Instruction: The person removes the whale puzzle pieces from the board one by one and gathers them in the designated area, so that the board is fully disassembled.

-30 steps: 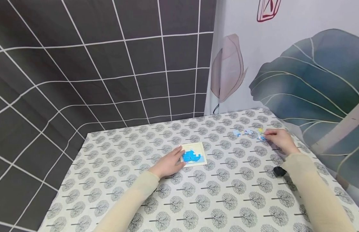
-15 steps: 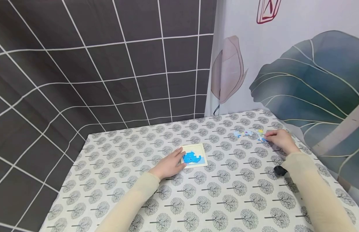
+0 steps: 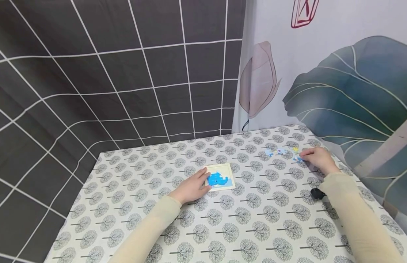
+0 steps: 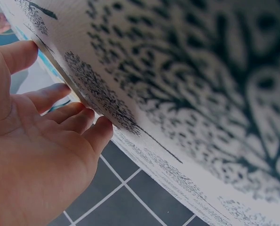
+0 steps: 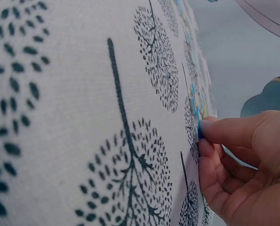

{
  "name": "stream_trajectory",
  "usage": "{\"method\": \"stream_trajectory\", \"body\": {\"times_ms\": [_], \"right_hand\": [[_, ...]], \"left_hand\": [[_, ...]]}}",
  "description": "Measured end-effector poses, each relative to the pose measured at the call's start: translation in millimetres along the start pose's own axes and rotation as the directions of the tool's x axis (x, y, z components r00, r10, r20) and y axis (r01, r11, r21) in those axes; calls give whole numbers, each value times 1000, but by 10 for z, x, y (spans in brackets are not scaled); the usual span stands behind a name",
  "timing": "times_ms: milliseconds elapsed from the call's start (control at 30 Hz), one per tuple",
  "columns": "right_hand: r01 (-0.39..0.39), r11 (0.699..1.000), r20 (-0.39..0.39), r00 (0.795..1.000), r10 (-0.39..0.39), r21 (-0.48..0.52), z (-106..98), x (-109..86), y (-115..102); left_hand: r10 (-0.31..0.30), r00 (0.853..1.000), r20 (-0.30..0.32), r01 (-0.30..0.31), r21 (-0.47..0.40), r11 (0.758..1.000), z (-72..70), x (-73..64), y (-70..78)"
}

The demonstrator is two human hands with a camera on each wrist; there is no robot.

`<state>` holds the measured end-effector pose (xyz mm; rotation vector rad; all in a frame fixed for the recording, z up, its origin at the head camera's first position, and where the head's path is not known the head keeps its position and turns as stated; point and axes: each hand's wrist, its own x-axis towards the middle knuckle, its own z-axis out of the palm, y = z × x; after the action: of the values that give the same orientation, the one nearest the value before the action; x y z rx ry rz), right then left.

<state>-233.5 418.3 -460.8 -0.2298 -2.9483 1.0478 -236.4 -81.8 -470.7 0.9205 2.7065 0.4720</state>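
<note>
Nearest to you, your pale sleeves reach in over the tree-print cloth that covers the desk. A small dark object sits just beside your right sleeve. Your left hand rests at the left side of the framed puzzle board, its fingers extended and touching the edge without clasping it. The board lies flat, with a blue animal shape showing inside its cream border. A little farther off, well to the right, your right hand pinches a blue piece between thumb and finger, low against the cloth. Near those fingers lie more loose pieces, pale blue and yellow. Behind everything hang a dark grid-patterned curtain and a white one printed with leaves.
</note>
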Motion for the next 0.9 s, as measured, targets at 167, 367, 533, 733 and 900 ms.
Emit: {"method": "stream_trajectory", "body": {"times_ms": [167, 367, 533, 733, 900], "right_hand": [[-9, 1000, 0, 1000, 9, 13, 18, -13, 21], [-7, 1000, 5, 1000, 7, 16, 21, -50, 57], [2, 1000, -10, 1000, -1, 14, 26, -55, 21], [-21, 996, -37, 999, 25, 86, 65, -68, 22], [-39, 994, -71, 996, 47, 101, 97, -67, -7]], "left_hand": [[0, 1000, -4, 0, 11, 1000, 0, -4, 1], [9, 1000, 6, -9, 3, 1000, 31, -10, 7], [10, 1000, -2, -10, -2, 1000, 30, -22, -8], [28, 1000, -6, -28, 4, 1000, -4, -36, -23], [27, 1000, 3, -27, 13, 1000, -19, -31, -22]]}}
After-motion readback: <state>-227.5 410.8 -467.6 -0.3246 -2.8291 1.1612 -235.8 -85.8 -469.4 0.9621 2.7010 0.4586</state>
